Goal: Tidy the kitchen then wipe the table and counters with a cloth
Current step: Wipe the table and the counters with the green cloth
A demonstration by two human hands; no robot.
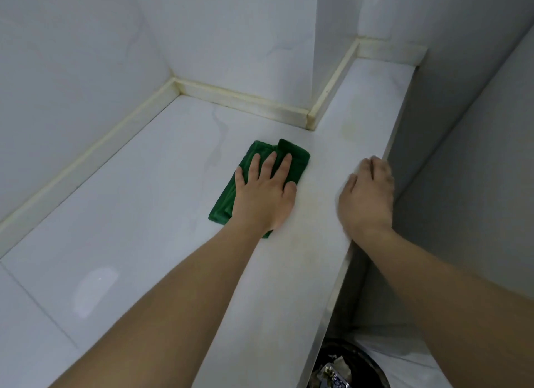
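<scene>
- The folded green cloth (261, 182) lies flat on the pale desk (121, 214), near the inner corner where the wall juts out.
- Risk, as I judge it: the yellowish stain (351, 129) past the corner and the grimy trim (245, 101) along the wall could be missed if the strokes stay mid-desk.
- The cloth could also bunch or unfold under a sideways push, since only fingers and palm pin it.
- The left hand (264, 197) lies spread and flat, pressing down on the cloth, gripping nothing.
- The right hand (367, 197) rests on the desk's outer edge, fingers together and bent slightly over it, empty; it looks blurred.
- A bin (341, 367) sits below that edge.
</scene>
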